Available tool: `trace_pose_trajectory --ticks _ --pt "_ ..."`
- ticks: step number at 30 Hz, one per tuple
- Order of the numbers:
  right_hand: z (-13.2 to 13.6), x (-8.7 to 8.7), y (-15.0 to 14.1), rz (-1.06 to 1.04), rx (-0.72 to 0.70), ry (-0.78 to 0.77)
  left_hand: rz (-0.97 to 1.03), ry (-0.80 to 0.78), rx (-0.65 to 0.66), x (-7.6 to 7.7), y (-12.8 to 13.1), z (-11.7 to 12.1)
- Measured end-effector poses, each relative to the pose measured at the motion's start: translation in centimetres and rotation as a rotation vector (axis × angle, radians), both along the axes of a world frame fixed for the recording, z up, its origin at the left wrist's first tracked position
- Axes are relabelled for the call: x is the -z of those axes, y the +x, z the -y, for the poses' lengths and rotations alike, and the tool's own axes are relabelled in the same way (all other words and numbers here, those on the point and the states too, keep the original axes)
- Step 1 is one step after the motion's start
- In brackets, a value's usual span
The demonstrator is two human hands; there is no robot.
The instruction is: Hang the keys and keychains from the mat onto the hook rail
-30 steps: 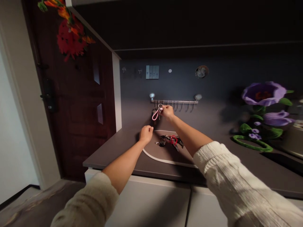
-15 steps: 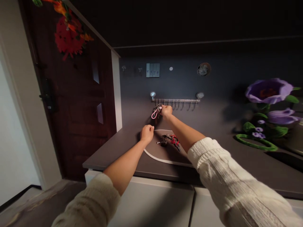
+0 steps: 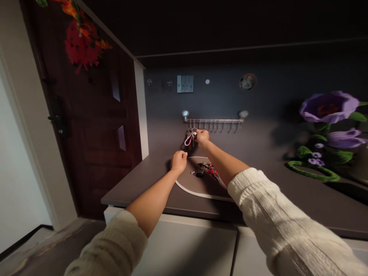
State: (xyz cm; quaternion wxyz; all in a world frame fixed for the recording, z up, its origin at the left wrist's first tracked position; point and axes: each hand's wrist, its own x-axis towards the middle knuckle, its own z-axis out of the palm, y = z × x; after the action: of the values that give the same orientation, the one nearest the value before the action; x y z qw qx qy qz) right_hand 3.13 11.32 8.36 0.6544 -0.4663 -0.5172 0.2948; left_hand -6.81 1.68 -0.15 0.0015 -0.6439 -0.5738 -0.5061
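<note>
A bunch of keys [image 3: 193, 138] with a pink loop strap [image 3: 188, 140] hangs at the left end of the clear hook rail [image 3: 214, 120]. My right hand [image 3: 202, 136] is closed at the right side of this bunch, its fingertips on the key ring. Whether the ring is over a hook is too small to tell. Lower and to the left, my left hand [image 3: 179, 161] is held closed just above the counter; its inner fingers are hidden, and nothing sticks out. Another pile of keys with red parts [image 3: 211, 170] lies on a white-rimmed mat [image 3: 189, 191] below my hands.
A dark counter [image 3: 126, 186] runs under the wall. At the right stand purple fabric flowers [image 3: 329, 109] with a green looped stem [image 3: 313, 172]. Switches [image 3: 185, 84] are on the wall above the rail. To the left is a dark red door [image 3: 112, 138].
The view has shifted slightly. The keys with the pink strap sit a touch lower beneath the rail, and both my hands stay almost where they were.
</note>
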Motion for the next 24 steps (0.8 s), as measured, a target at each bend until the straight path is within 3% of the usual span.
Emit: trace_pose_trajectory --ticks 11,19,24 --pt "0.0 0.4 1.3 0.113 -0.022 0.089 0.023 0.021 0.087 0.1 0.2 0.0" --pt "3.1 0.0 3.1 0.142 -0.122 0.112 0.048 0.014 0.201 -0.3 0.3 1.1" --pt "5.5 1.5 4.8 0.195 -0.211 0.148 0.009 -0.027 0.285 -0.4 0.4 1.9"
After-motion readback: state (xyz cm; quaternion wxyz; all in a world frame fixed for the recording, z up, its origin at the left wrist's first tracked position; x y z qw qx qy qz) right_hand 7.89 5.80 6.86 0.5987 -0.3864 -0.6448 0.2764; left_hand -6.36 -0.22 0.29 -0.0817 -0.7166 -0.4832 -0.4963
